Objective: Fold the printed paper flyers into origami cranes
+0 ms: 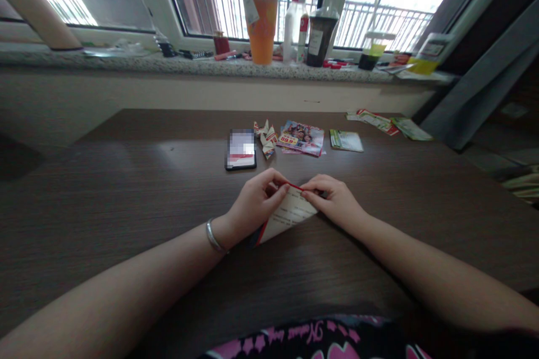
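Observation:
A folded sheet of paper (286,216), cream with printed lines and a red edge, is held just over the dark wooden table (168,269). Its visible part is roughly triangular. My left hand (263,196), with a silver bracelet at the wrist, pinches the upper left edge between thumb and fingers. On the right side, my right hand (328,193) pinches the top edge near the red strip. The fingers of both hands are closed on the paper, and the thumbs lie on its near face. Some of the sheet is hidden behind the left hand.
Beyond my hands lie a phone (241,150), folded paper pieces (266,139), colourful flyers (302,138) and a small stack of cards (346,140). More paper strips (374,120) lie at the back right. Drink cups (263,28) and bottles (297,22) stand on the windowsill (202,67).

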`<state>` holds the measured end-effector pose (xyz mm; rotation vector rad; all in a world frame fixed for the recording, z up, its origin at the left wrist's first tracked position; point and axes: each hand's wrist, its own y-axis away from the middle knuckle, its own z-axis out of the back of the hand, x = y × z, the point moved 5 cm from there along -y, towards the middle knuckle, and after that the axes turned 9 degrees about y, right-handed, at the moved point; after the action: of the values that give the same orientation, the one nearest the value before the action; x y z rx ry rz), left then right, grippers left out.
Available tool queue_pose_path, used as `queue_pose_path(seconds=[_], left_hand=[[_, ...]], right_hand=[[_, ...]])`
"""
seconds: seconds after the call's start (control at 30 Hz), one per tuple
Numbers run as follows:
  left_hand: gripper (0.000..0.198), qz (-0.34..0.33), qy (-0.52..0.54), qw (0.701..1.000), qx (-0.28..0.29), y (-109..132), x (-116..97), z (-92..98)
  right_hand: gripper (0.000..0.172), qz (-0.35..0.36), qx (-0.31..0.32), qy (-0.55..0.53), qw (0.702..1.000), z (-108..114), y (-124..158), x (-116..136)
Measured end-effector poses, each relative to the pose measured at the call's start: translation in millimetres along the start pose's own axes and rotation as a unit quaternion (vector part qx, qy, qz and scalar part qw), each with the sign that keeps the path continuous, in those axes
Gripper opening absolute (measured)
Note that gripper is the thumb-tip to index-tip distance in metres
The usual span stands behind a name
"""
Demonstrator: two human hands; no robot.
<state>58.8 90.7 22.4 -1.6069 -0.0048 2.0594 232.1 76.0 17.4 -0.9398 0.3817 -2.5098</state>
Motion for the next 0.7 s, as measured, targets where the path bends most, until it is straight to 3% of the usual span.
queue_pose_path(seconds=[0.23,0.37,0.57,0.7], left_hand=[[0.012,0.011,-0.046,0.999,0.009,-7,10,5.3],[0.015,0.052,-0.034,0.998,-0.007,-15,26,13.1],[0.012,0.069,-0.109,0.992,-0.005,-19,34,18.0],[0.014,0.053,-0.155,0.987,0.008,-18,32,17.0]], right_hand=[[0.015,0.014,-0.018,0.048,0.999,2,-2,-2],[0.016,0.069,-0.047,0.099,0.992,6,1,5],[0.019,0.208,0.043,0.159,0.964,-5,8,22],[0.023,0.238,0.082,0.196,0.948,-13,9,25]])
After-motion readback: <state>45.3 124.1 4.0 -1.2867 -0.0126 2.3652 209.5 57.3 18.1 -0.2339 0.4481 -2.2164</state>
